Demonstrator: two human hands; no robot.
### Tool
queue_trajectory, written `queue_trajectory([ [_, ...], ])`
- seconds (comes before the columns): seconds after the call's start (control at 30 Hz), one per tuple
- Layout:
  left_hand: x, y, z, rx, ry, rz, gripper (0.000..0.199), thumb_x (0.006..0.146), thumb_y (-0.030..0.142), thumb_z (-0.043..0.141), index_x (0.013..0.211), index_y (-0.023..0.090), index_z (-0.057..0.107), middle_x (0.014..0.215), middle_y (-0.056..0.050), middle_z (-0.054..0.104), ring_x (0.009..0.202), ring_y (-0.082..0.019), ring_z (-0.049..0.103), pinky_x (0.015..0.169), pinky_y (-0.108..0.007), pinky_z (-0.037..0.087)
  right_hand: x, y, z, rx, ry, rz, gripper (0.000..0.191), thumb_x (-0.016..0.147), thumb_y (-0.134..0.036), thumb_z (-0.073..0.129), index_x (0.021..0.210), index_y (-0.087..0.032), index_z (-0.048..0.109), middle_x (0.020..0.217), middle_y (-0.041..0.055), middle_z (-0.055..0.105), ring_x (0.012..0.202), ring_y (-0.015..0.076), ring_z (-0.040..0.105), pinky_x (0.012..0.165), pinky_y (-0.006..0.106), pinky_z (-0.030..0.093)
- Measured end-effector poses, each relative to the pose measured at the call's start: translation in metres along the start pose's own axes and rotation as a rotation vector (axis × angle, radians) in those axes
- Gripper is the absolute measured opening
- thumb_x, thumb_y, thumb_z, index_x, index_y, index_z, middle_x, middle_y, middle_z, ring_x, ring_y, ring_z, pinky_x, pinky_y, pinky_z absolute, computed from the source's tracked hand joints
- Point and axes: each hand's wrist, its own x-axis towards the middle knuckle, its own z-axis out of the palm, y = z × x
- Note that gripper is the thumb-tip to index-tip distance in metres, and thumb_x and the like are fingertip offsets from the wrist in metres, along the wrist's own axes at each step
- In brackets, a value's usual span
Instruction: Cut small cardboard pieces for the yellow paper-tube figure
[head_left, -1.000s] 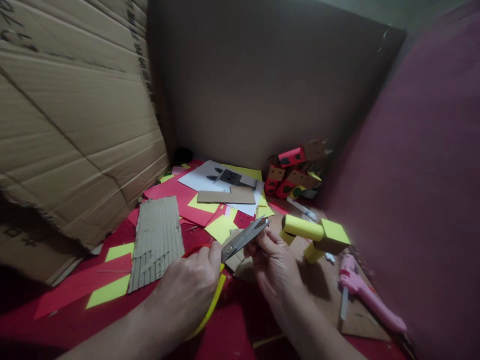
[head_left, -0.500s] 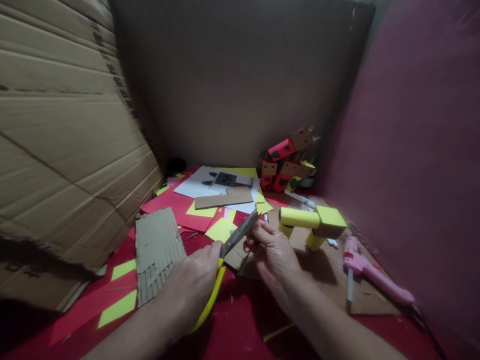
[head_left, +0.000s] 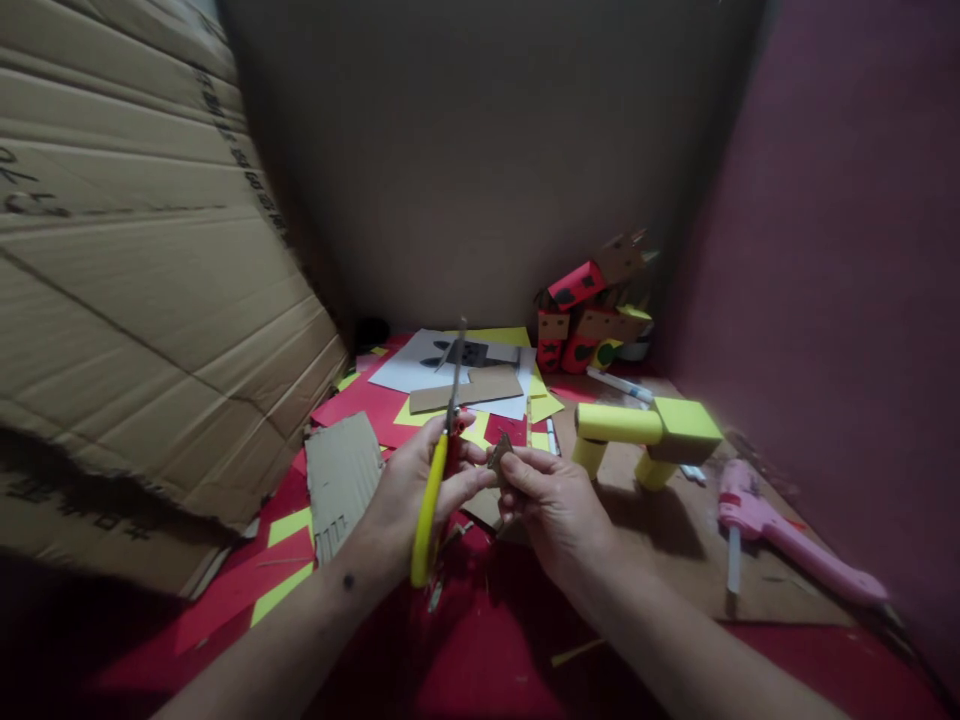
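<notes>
My left hand [head_left: 399, 500] is closed around yellow-handled scissors [head_left: 428, 525], whose blades point up and away from me. Its fingertips also reach toward a small brown cardboard piece [head_left: 499, 452], and I cannot tell whether they touch it. That piece is pinched between the thumb and fingers of my right hand [head_left: 559, 505]. Just right of the right hand stands a figure made of yellow paper tubes and a box [head_left: 619, 424] on a cardboard sheet [head_left: 757, 585]. A corrugated cardboard piece [head_left: 346, 475] lies beyond my left wrist.
A pink glue gun [head_left: 787, 535] rests at the right. Several red tube figures [head_left: 577, 290] are stacked at the back. An L-shaped cardboard piece [head_left: 487, 386] lies on white drawn paper [head_left: 401, 365]. A large cardboard panel [head_left: 135, 300] leans at the left.
My left hand has tilted the scissors upright, off the cardboard piece, and its fingers have come close to my right fingers. The whole view has shifted slightly.
</notes>
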Motion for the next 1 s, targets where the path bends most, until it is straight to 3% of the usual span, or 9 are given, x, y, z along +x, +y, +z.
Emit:
queue_trajectory([
  [0.17, 0.003, -0.010, 0.001, -0.025, -0.116, 0.026, 0.029, 0.070, 0.020, 0.067, 0.094, 0.016, 0.052, 0.072, 0.003, 0.057, 0.067, -0.013, 0.056, 0.062, -0.023, 0.047, -0.001, 0.001, 0.000, -0.058, -0.019, -0.008, 0.014, 0.066, -0.026, 0.072, 0.072, -0.013, 0.071, 0.046, -0.0041, 0.050, 0.041, 0.0060, 0.041, 0.041, 0.019, 0.031],
  [0.37, 0.005, -0.029, -0.001, -0.108, -0.156, 0.132, 0.036, 0.071, 0.014, 0.068, 0.102, 0.020, 0.051, 0.079, 0.004, 0.056, 0.071, -0.011, 0.054, 0.066, -0.023, 0.047, -0.004, 0.002, 0.002, -0.096, -0.006, 0.036, 0.013, 0.066, -0.026, 0.072, 0.069, -0.013, 0.071, 0.043, -0.0051, 0.048, 0.039, 0.0064, 0.038, 0.040, 0.020, 0.030],
  [0.57, 0.002, -0.021, -0.010, -0.043, -0.106, 0.143, 0.036, 0.073, 0.018, 0.067, 0.106, 0.018, 0.052, 0.080, 0.001, 0.059, 0.072, -0.013, 0.056, 0.067, -0.024, 0.046, -0.010, -0.004, 0.002, 0.037, -0.133, 0.042, 0.020, 0.063, -0.016, 0.071, 0.083, -0.015, 0.074, 0.063, 0.0001, 0.064, 0.050, 0.0077, 0.050, 0.050, 0.021, 0.042],
  [0.73, 0.003, -0.013, -0.019, -0.067, -0.243, 0.156, 0.017, 0.081, 0.019, 0.060, 0.097, 0.015, 0.057, 0.068, 0.002, 0.059, 0.058, -0.011, 0.054, 0.059, -0.023, 0.043, -0.008, -0.011, 0.001, 0.194, -0.252, 0.093, 0.019, 0.066, -0.015, 0.065, 0.081, -0.011, 0.074, 0.059, 0.0054, 0.067, 0.051, 0.0127, 0.058, 0.053, 0.026, 0.050],
  [1.0, 0.001, -0.023, -0.021, -0.006, -0.216, 0.166, 0.029, 0.080, 0.025, 0.064, 0.106, 0.019, 0.054, 0.077, 0.002, 0.057, 0.063, -0.010, 0.051, 0.060, -0.021, 0.044, -0.005, -0.011, 0.000, 0.195, -0.225, 0.175, 0.014, 0.065, -0.015, 0.073, 0.077, -0.009, 0.073, 0.056, 0.0020, 0.064, 0.046, 0.0089, 0.055, 0.048, 0.023, 0.052],
])
